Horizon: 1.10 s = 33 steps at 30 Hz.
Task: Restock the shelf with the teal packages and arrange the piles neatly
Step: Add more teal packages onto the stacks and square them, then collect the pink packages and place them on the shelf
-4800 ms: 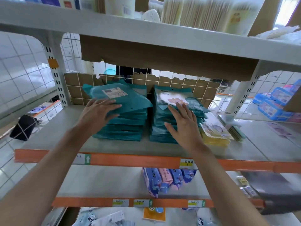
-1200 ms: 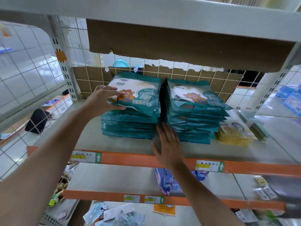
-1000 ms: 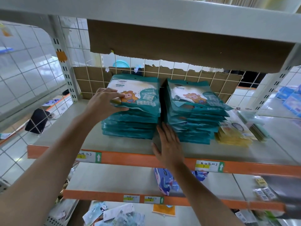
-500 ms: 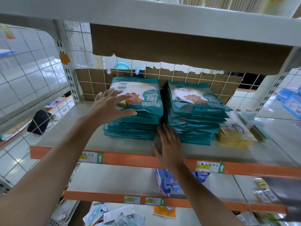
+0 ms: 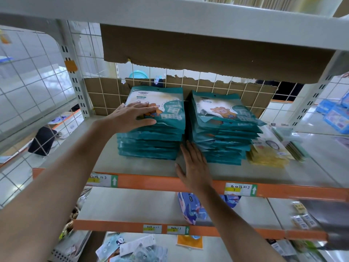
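Two piles of teal packages stand side by side on the grey shelf (image 5: 143, 167) with the orange front edge. My left hand (image 5: 132, 116) lies flat, fingers spread, on the top package of the left pile (image 5: 151, 144), which shows a cartoon animal. My right hand (image 5: 194, 165) rests flat on the shelf in front of the gap between the piles, its fingertips against the lower front edge of the right pile (image 5: 222, 137). Neither hand grips a package.
A low pile of yellow packets (image 5: 268, 154) and some green packets (image 5: 294, 144) lie right of the teal piles. Cardboard (image 5: 188, 53) hangs under the upper shelf and lines the wire back grid. Blue patterned packs (image 5: 190, 207) sit on the shelf below.
My left hand let go of the top package's left edge and now lies flat on top of the left pile. My right hand has stayed on the shelf in front of the piles.
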### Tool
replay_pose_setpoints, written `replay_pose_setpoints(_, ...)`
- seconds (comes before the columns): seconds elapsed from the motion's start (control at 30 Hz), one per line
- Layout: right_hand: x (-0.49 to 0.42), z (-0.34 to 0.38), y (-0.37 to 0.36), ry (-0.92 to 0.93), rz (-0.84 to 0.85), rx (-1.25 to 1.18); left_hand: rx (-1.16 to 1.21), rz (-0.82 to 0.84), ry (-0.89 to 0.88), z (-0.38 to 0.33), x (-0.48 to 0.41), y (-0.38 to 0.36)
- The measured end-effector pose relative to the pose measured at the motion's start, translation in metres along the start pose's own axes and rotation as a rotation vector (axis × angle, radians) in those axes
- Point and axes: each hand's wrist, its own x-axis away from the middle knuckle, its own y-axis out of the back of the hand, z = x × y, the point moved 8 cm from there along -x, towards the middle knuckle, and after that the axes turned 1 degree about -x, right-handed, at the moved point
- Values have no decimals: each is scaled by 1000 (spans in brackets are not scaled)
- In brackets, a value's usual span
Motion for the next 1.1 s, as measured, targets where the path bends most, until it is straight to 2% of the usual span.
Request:
replay_pose_setpoints(0.27,-2,1,2,2,21,25,-47,70,1,4,-4,0)
replay_pose_setpoints(0.37,-2,0,7,-3,4,-59,-14,-31,-24,-17,5,13)
replay_pose_setpoints(0.47,3,-4,19,0,-47,-155,-26,-168,-125,-54,17,22)
replay_pose_setpoints(0.63,23,-21,60,56,-119,-222,-55,-244,-280,-127,31,4)
replay_pose_setpoints(0.73,44,-54,86,23,-123,-197,-24,-273,-313,-174,32,-13)
replay_pose_setpoints(0.83,72,-101,110,-69,-47,-124,24,-300,-322,-223,31,-26)
replay_pose_setpoints(0.97,114,-166,153,-199,60,-10,67,-185,-315,-294,26,-52)
replay_pose_setpoints(1.1,161,-221,197,-315,138,-8,39,-83,-294,-363,19,-80)
